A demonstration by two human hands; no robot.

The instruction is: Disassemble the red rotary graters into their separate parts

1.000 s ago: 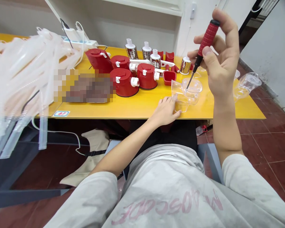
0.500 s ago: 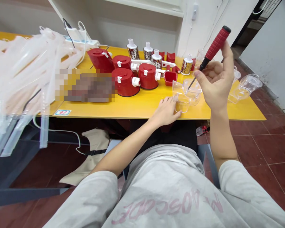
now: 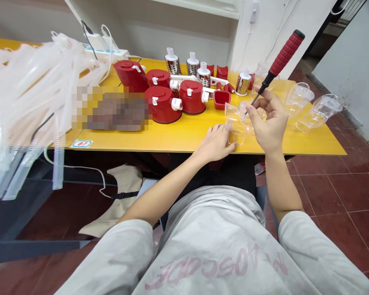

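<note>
A clear plastic housing (image 3: 235, 135) lies on its side near the table's front edge. My left hand (image 3: 215, 143) rests on the table against its left side, fingers and thumb around its lower rim. In my right hand (image 3: 269, 119) is a screwdriver (image 3: 284, 55) with a red ribbed handle. Thumb and fingertips pinch it low on the shaft, while the handle leans up to the right above the hand. The tip points down into the clear housing; whether it touches a screw is too small to tell.
Red round grater bodies (image 3: 162, 106) stand left of centre, with metal drums (image 3: 172, 63) behind and a red pusher (image 3: 222, 99) nearby. More clear housings (image 3: 318, 112) stand at right. Long plastic bags (image 3: 33, 94) heap at left, near a power strip (image 3: 119, 54). One table patch is blurred.
My right hand has moved down and left along the screwdriver, from near its handle to its shaft. The tip remains at the clear housing. My left hand has stayed in place.
</note>
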